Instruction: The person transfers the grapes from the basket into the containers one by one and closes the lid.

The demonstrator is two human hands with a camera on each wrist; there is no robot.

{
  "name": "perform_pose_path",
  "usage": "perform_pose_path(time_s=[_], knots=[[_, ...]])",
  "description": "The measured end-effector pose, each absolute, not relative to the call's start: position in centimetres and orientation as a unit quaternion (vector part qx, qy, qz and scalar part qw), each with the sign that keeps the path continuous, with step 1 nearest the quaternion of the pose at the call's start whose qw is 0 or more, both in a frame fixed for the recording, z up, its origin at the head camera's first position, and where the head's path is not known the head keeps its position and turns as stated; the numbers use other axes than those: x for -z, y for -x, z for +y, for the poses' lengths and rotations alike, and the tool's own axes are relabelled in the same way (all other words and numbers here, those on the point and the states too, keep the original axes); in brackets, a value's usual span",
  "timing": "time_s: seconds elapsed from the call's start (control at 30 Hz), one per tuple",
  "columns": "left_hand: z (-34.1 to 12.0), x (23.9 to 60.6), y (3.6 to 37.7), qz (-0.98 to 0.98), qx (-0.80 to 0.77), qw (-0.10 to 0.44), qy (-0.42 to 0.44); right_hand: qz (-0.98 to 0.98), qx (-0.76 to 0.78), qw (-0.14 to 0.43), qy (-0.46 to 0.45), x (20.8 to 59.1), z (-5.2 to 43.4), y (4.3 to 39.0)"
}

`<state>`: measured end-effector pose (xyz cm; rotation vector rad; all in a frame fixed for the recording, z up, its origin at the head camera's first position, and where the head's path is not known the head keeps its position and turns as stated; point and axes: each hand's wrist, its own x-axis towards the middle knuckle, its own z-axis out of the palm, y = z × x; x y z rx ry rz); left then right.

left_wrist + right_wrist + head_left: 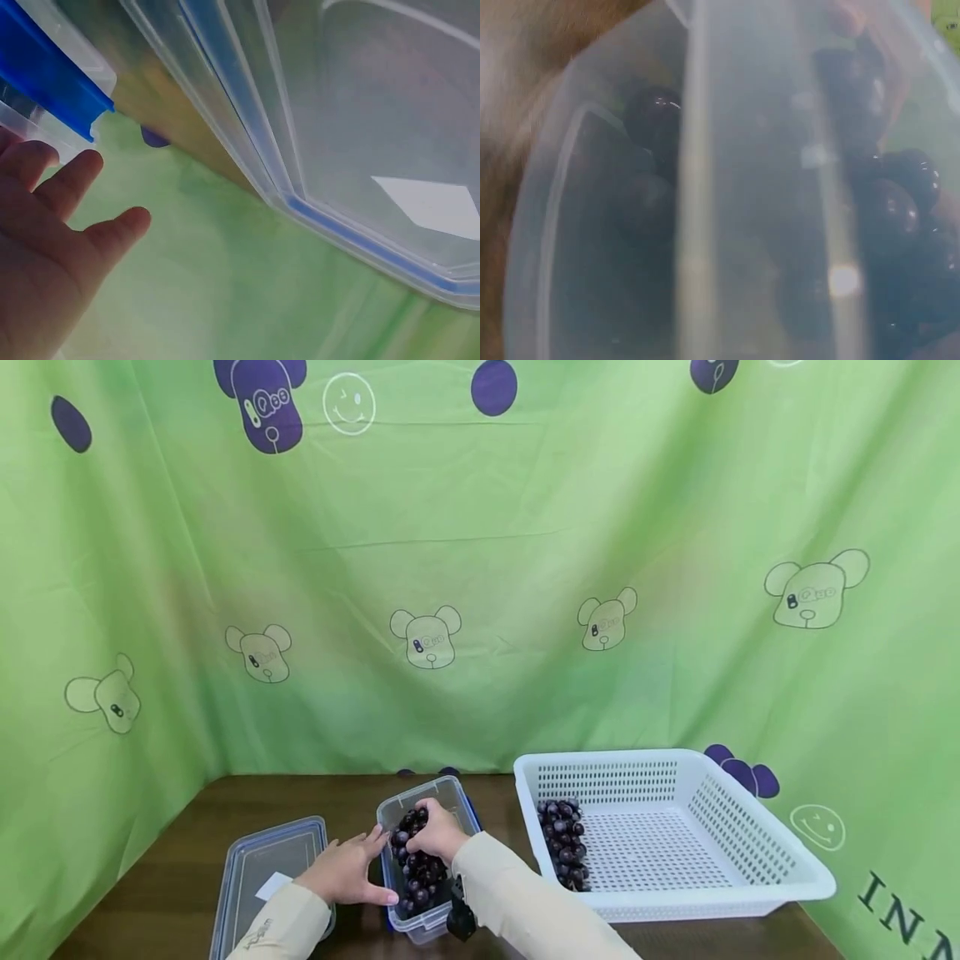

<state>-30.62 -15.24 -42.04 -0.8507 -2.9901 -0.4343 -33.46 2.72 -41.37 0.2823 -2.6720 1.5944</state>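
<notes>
Grapes [417, 860] lie in the box [431, 927], long axis running away from the person. Right hand [438, 831] sits atop them, apparently grasping the bunch; left hand [347, 867], fingers straight, steadies the box's left wall.
</notes>
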Motion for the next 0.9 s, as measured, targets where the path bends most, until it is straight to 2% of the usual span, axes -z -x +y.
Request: perform_pose_path(time_s=[0.43, 0.9], knots=[[-14.8, 42.1, 30.4, -0.952, 0.139, 0.023, 0.270, -0.858, -0.508, -0.004, -0.076, 41.9, 3.2, 33.2], [-14.6, 42.3, 30.8, -0.951, 0.157, 0.014, 0.266, -0.870, -0.486, -0.013, -0.081, 42.7, 4.2, 33.2]])
